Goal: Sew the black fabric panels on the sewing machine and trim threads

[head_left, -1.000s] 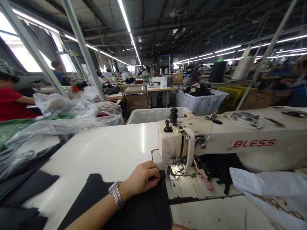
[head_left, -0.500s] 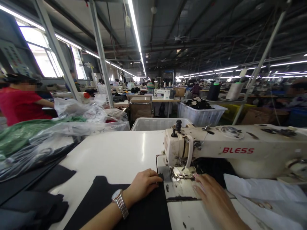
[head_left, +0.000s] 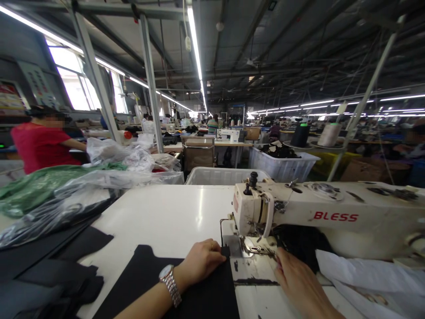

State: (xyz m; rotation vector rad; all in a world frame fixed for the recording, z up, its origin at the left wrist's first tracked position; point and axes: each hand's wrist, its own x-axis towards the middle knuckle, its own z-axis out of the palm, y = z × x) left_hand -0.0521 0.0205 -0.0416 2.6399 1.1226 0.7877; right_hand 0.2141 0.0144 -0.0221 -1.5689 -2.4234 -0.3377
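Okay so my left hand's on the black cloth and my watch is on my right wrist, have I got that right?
Not quite. The head view shows the watch on the wrist of the left hand, not the right. That hand is indeed on the black cloth.

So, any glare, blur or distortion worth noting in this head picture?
Head view: the windows are blown out, and a bright streak glares off the white tabletop; head view: the black fabric is so dark that little surface detail shows; head view: the BLESS lettering reads clearly, while the far background is dim and soft, and the outer edges look stretched.
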